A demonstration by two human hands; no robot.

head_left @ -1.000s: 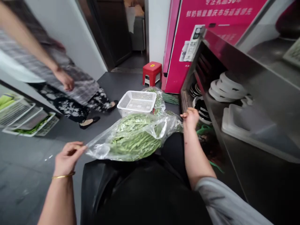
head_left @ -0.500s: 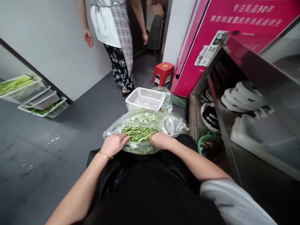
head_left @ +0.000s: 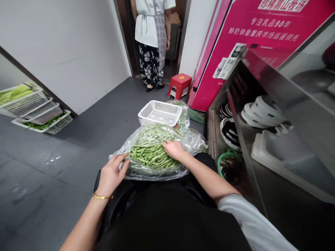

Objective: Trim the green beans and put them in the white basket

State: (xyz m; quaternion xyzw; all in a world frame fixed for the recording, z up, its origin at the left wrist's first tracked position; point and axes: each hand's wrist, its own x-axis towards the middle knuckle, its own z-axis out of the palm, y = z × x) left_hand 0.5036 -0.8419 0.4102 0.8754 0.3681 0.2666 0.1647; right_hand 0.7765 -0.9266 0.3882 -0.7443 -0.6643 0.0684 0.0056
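Observation:
A clear plastic bag of green beans lies open in front of my lap, its mouth spread toward me. My left hand rests at the bag's left edge, thumb and fingers apart. Above the right part of the beans is my right hand, its fingers curled together with the tips at the beans; whether they pinch a bean or the plastic is hidden. Just beyond the bag, a white perforated basket sits on other plastic bags.
A red stool and a person in an apron are ahead near a doorway. Stacked white baskets with greens stand left. To the right, a metal shelf holds bowls; a green-rimmed basket is below.
My left hand has loosened and moved left; my right hand has shifted slightly up and left. The bag's mouth is wider, showing more beans. The person has moved back toward the doorway.

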